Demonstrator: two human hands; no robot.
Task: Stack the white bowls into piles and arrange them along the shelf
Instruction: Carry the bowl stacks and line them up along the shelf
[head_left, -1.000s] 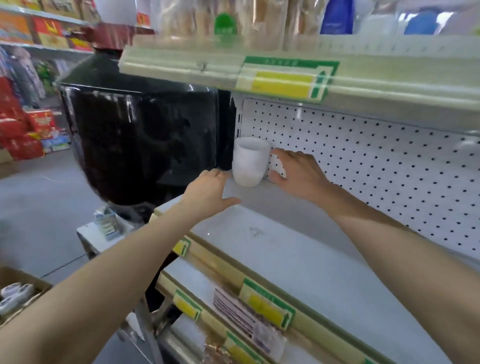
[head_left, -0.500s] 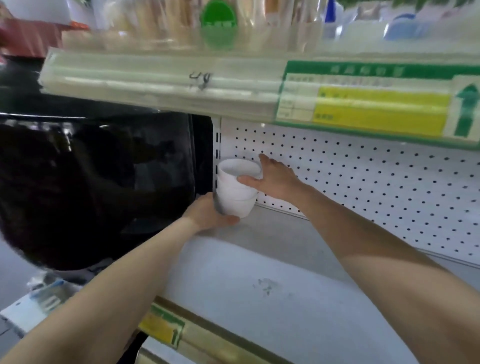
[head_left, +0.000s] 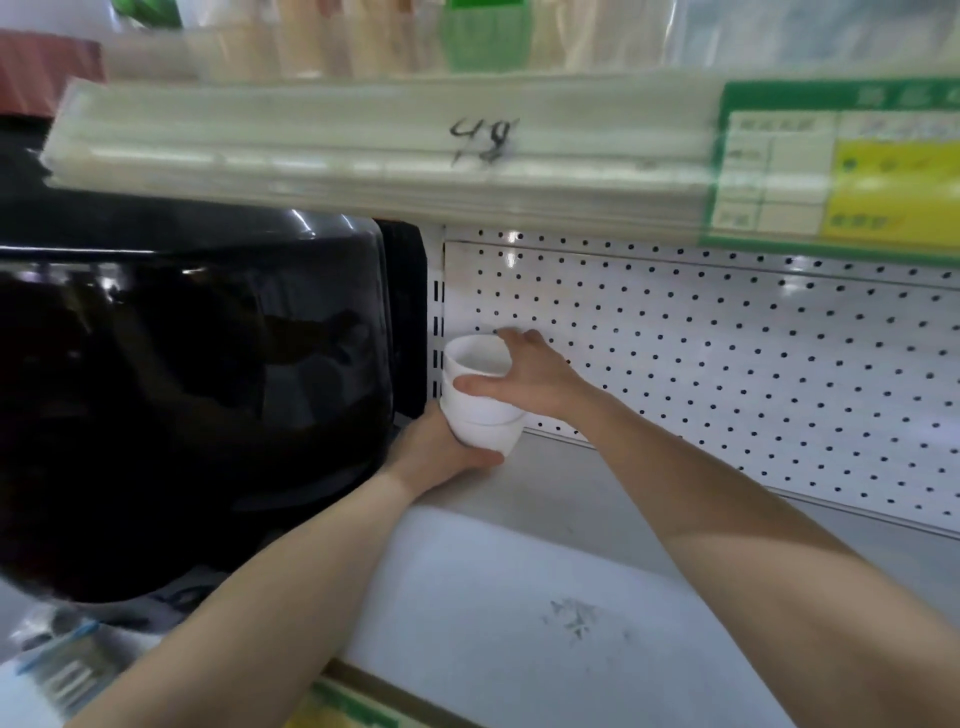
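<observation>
**One pile built, still in both your hands at the shelf's back corner**

As far as the view showed, you were early in the job. You had one pile of white bowls (head_left: 480, 400), what looked like three nested together. It stood at about 11 o'clock from you, in the far left corner of the shelf (head_left: 545, 597). The pegboard back panel (head_left: 727, 374) was close behind it. The big glossy black pot (head_left: 208, 389) was just beside it at its 9 o'clock. It was the only pile in sight and no loose bowls showed, so I could not tell how many were left to stack. The arranging along the shelf toward 3 o'clock looked to be still ahead of you. I judged this pile not yet released. Whether its base touched the shelf I could not tell, because your hand hid it.

Your left hand (head_left: 441, 452) came in from 7 o'clock and cupped the lowest bowl. Its thumb was curled under the front of that bowl and its fingers were hidden behind the pile. Your right hand (head_left: 530, 379) reached in from 4 o'clock, forearm stretched over the shelf. It clamped the upper bowls, with the thumb laid across the front of the middle bowl and the fingers hooked over the far rim of the top one. So both hands were closed on the pile, one carrying from below and one steadying from above.

Overhead, at 12 o'clock, the upper shelf's price rail (head_left: 363, 156) bore a handwritten "48".
</observation>
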